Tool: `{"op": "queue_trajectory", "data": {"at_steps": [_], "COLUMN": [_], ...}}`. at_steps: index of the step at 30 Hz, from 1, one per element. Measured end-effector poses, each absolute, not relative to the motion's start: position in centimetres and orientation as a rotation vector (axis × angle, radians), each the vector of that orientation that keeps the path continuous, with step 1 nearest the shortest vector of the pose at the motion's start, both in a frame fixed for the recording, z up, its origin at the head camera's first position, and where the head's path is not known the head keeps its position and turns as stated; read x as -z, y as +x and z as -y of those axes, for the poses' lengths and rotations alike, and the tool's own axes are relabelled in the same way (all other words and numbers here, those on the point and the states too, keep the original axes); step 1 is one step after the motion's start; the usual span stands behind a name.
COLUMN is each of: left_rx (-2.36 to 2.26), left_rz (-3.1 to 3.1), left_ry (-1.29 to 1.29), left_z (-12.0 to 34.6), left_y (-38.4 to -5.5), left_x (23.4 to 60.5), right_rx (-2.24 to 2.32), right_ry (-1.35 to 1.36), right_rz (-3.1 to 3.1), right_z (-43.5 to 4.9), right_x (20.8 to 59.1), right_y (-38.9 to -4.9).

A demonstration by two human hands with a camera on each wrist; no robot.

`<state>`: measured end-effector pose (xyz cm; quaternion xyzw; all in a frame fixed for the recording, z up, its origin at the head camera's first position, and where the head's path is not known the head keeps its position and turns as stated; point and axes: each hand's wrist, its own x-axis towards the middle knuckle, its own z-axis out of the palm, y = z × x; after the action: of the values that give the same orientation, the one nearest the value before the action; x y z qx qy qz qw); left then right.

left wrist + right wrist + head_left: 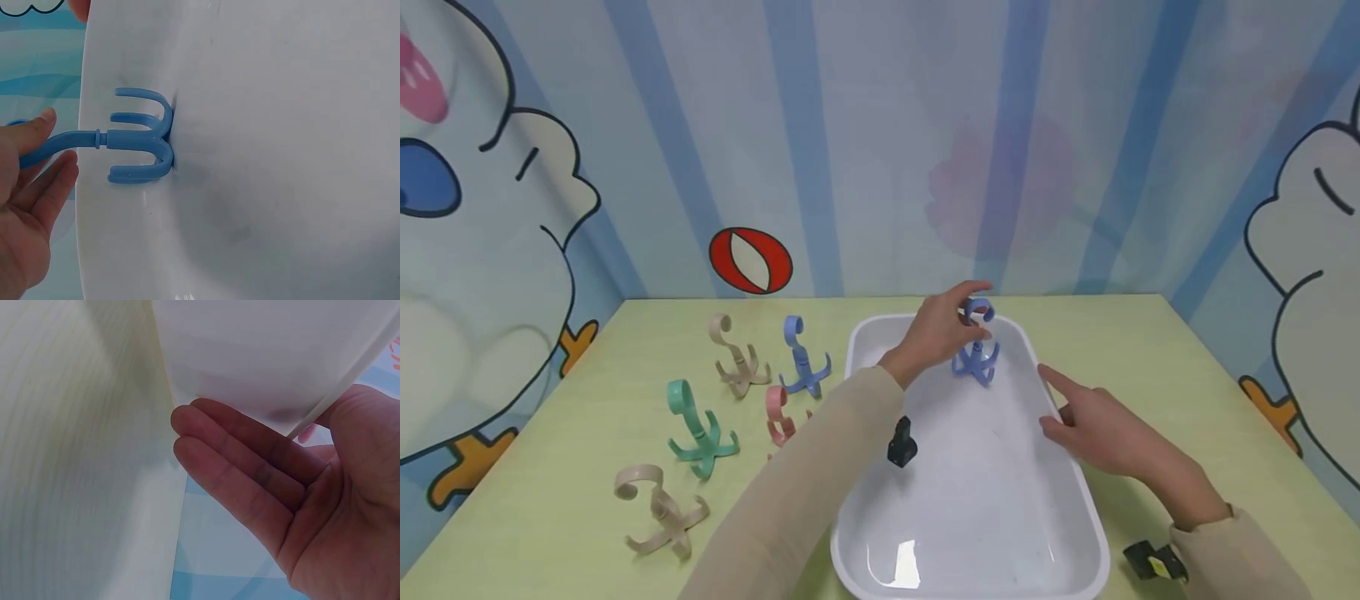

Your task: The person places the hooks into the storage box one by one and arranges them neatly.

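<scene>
My left hand point(936, 329) holds a blue swivel hook hanger point(976, 362) by its curled upper part, thumb and fingers on either side of the stem. In the left wrist view the hanger's several upturned prongs point(140, 165) meet the inside of the white plastic tray point(281, 125) near its far end. My right hand point(1101, 429) is at the tray's right rim point(1063, 450). The right wrist view shows this hand's fingers point(237, 462) against the tray's outer wall point(244, 350), the thumb over the rim.
Left of the tray on the pale yellow table point(550, 500) stand a beige hanger point(741, 367), another blue hanger point(805, 375), a green hanger point(703, 446), a pink hanger point(778, 417) partly behind my left sleeve point(812, 475), and a nearer beige hanger point(666, 517). A cartoon-printed backdrop point(880, 150) rises behind.
</scene>
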<state>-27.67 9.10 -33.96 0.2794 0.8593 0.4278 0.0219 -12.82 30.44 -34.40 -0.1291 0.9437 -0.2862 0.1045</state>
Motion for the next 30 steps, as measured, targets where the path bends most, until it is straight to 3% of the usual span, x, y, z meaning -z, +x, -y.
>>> {"op": "queue_trajectory", "data": {"at_steps": [17, 30], "left_rx": [-1.271, -1.074], "left_rz": [-2.603, -2.593], "left_ry": [0.720, 0.783], "left_z": [-6.0, -2.6], "left_y": [-27.6, -25.0], "left_x": [30.8, 27.6], "right_rx": [0.853, 0.846], "right_ry": [-0.340, -0.374], "right_rz": [-2.771, -2.783], "right_z": [-30.4, -30.4], "right_x": [34.9, 34.5], "right_y": [-12.7, -12.8]}}
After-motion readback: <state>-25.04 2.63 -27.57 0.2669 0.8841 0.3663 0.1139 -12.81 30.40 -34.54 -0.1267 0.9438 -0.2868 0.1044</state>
